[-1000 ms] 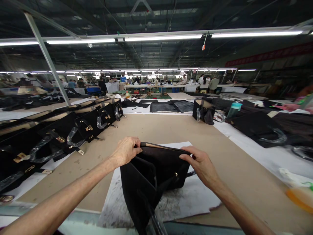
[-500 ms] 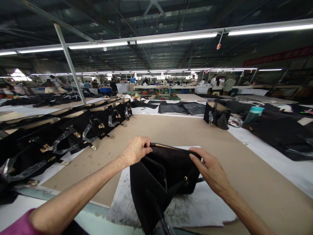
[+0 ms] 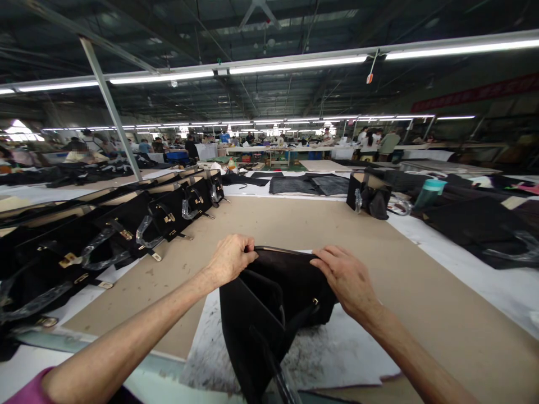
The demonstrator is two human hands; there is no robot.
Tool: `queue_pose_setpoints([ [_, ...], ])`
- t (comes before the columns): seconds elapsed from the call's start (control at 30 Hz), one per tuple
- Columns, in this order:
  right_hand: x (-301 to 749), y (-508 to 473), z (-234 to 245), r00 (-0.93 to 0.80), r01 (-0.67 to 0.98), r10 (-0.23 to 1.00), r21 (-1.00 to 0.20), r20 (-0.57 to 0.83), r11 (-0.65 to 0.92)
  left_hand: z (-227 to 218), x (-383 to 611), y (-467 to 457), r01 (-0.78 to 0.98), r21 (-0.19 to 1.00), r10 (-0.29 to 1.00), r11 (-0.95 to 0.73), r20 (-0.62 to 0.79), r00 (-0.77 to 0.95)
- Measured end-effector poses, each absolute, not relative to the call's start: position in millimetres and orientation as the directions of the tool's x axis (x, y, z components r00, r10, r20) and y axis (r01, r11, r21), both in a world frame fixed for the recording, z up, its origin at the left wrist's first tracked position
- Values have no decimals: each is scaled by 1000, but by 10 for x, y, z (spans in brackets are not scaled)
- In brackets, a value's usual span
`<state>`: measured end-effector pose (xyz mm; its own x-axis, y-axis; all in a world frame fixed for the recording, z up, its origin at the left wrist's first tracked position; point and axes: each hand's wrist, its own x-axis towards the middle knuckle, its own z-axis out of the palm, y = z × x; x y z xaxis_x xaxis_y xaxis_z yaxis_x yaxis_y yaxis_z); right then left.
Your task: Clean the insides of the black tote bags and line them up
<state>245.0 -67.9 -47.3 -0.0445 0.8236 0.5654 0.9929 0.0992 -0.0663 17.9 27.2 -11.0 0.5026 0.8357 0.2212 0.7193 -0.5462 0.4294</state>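
A black handbag (image 3: 248, 320) stands in front of me on a smudged white sheet (image 3: 337, 353), its near side sagging toward me. My left hand (image 3: 233, 259) pinches the left end of the bag's far top edge, thumb and fingers closed on it. Toward the right end of that same edge, my right hand (image 3: 347, 276) grips with thumb and fingers. A small gold stud shows on the bag's side. One plastic-wrapped handle hangs down at the near side. The bag's base is partly hidden.
Several black handbags (image 3: 138, 216) with gold clasps line the left. Another black bag (image 3: 368, 196) stands at the back right, near a teal bottle (image 3: 429, 193). Flat black pieces (image 3: 295, 185) lie at the back of the brown board (image 3: 269, 216). Co-workers are far off.
My right hand has slid left along the bag's top edge, and its fingers now lie over the edge. My left hand keeps its hold. The view has shifted slightly.
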Motion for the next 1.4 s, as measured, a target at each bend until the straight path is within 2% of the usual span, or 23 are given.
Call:
queue_pose_setpoints([
  [0.23,2375,-563,-438,-55,993,830,-60,555,105,-132,169,281,723,421,835,-548,227,500],
  [0.47,2109,-431,-308,-22,988,892,-128,452,89,-153,170,288,735,403,838,-545,247,486],
  [0.63,1987,-320,-303,-14,989,906,-129,424,76,-152,172,294,747,388,841,-540,246,481],
  [0.8,1917,-268,-326,-28,993,900,-92,436,75,-170,170,296,749,385,842,-539,265,470],
  [1.07,1781,-235,-373,-139,990,856,38,498,138,-200,176,302,743,380,833,-551,313,457],
  [1.27,1749,-184,-394,-173,984,828,62,534,166,-217,189,313,756,383,843,-531,325,428],
  [1.4,1664,-144,-368,-181,983,842,66,509,172,-234,204,327,762,382,850,-523,305,430],
])
